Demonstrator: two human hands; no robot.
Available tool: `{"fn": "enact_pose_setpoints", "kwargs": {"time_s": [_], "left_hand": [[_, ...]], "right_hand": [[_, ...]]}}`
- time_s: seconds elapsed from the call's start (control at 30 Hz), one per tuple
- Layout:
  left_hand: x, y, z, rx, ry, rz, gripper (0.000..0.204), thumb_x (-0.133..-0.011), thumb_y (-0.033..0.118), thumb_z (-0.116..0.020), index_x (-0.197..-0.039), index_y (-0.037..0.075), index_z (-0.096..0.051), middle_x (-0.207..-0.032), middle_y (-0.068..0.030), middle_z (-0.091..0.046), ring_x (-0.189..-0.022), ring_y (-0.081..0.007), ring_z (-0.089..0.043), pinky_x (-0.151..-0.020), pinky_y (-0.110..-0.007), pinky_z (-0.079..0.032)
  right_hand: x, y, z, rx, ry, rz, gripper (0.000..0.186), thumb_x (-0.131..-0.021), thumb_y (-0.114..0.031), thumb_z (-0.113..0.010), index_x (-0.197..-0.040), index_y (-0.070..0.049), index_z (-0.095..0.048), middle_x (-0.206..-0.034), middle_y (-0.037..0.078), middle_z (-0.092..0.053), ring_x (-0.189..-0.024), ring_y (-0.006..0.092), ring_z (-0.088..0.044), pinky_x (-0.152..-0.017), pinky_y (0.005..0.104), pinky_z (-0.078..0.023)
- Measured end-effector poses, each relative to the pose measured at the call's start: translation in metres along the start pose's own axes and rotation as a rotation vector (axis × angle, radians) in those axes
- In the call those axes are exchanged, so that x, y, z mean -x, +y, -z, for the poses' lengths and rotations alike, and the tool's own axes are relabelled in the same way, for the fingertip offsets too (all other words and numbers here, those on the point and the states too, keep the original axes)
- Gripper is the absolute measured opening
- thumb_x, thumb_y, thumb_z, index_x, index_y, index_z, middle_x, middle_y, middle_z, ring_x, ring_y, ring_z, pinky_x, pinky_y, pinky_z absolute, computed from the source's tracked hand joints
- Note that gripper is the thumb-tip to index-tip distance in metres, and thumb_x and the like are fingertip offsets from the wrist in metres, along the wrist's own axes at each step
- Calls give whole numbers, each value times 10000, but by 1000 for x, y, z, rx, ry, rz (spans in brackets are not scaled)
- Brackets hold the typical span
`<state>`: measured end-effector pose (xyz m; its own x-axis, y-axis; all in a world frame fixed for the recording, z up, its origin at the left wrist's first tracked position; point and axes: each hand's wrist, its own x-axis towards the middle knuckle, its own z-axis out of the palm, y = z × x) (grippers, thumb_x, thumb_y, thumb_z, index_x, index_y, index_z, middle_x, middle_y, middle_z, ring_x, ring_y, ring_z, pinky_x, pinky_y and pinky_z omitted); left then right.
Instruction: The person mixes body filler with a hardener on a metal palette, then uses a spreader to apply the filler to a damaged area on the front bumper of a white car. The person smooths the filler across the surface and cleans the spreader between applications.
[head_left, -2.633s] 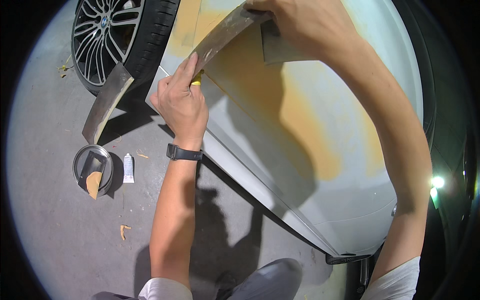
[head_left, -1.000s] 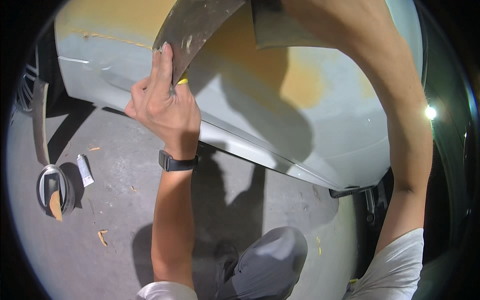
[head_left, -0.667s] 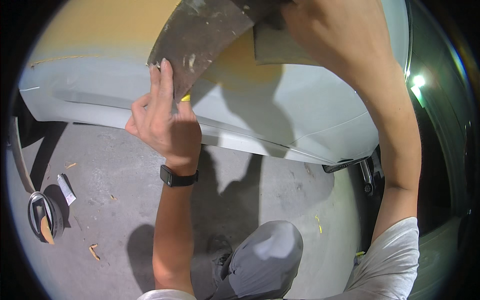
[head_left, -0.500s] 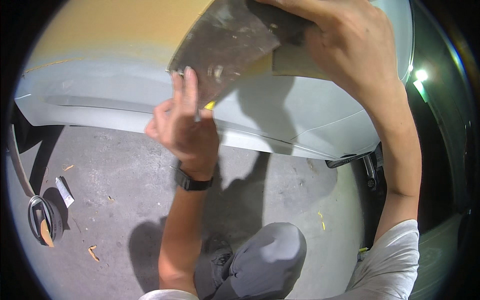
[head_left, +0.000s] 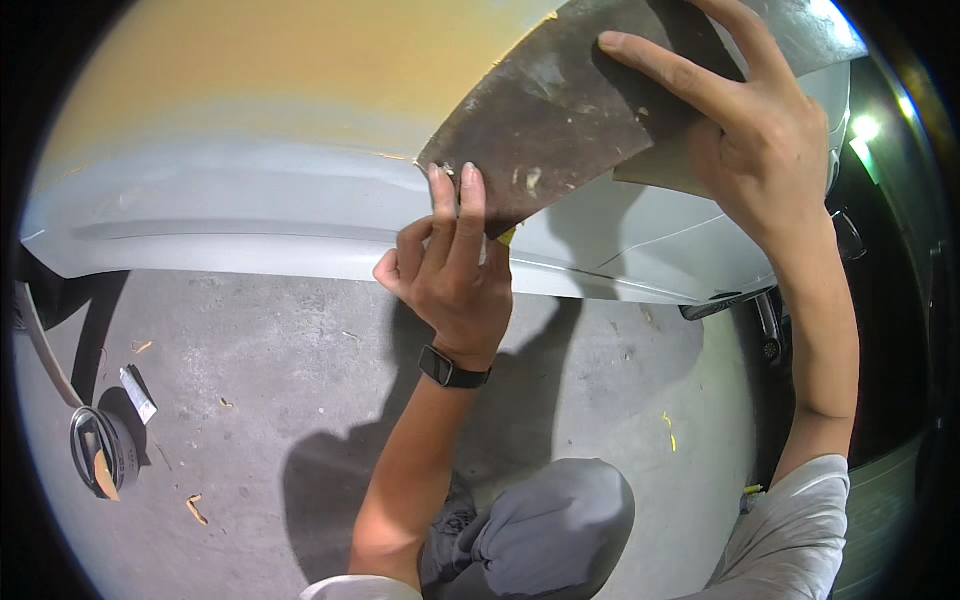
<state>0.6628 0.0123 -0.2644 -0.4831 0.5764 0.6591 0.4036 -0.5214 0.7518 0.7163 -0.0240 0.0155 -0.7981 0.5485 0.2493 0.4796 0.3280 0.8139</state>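
A wide, dark brown flexible filler spreader [head_left: 560, 120] with pale smears is pressed against a car body panel [head_left: 200, 175]. Two fingertips of my left hand [head_left: 455, 270] lie on its lower left corner, with the thumb hidden behind; a black watch is on that wrist. At the other end, my right hand [head_left: 760, 140] grips the sheet, its index finger stretched across the front and the thumb out of sight. The panel is grey below, with a broad coat of yellow-tan filler [head_left: 290, 80] above. A bead of filler lines the spreader's left edge.
On the concrete floor [head_left: 300, 340] at left are a round tin [head_left: 95, 455] with a tan-smeared tool in it, a white tube [head_left: 138, 395] and scraps of dried filler [head_left: 196, 509]. My bent knee [head_left: 560, 520] is below. A bright lamp [head_left: 865, 127] shines at far right.
Both hands have moved to the right along the panel with the spreader. The coated area left of it now shows wider, and the ridge line at left looks thinner.
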Motion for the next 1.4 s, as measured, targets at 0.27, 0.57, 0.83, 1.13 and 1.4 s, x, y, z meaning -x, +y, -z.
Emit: {"fn": "enact_pose_setpoints", "kwargs": {"time_s": [0.27,0.57,0.83,1.13,1.4], "left_hand": [[21,12,-19,20,-26,-14,731,-683,97,-828,-1383,243,-673,-1405,-12,-680,-938,-132,-602,-867,-354,-307],[-14,23,26,115,-18,4,644,-725,-59,-701,-1342,128,-698,-1336,-65,-720,-974,-174,-631,-896,-333,-317],[-102,-44,133,-168,165,61,628,-783,-58,-603,-1392,82,-664,-1413,-98,-671,-1032,-248,-616,-977,-365,-320],[-228,-152,236,-201,446,144,666,-790,-70,-634,-1377,239,-690,-1352,12,-691,-1059,-249,-558,-973,-396,-342],[-277,-189,276,-231,532,136,622,-827,-29,-618,-1366,269,-699,-1291,51,-717,-1034,-221,-571,-964,-380,-349]], "right_hand": [[31,23,-21,125,102,133,386,-798,-122,-748,-1173,-199,-792,-1356,220,-596,-1043,340,-733,-802,377,-621],[3,-9,33,204,25,3,502,-796,2,-696,-1194,-287,-798,-1386,66,-668,-998,221,-761,-698,276,-635],[-140,-68,66,205,225,148,500,-837,-56,-669,-1251,-320,-761,-1397,41,-654,-908,192,-756,-601,280,-581],[-350,-134,98,221,131,284,362,-834,-160,-679,-1175,-228,-782,-1227,139,-660,-806,292,-738,-654,361,-591],[-435,-158,112,195,181,383,254,-821,-170,-672,-1027,-148,-818,-972,163,-698,-804,331,-735,-699,421,-601]]}}
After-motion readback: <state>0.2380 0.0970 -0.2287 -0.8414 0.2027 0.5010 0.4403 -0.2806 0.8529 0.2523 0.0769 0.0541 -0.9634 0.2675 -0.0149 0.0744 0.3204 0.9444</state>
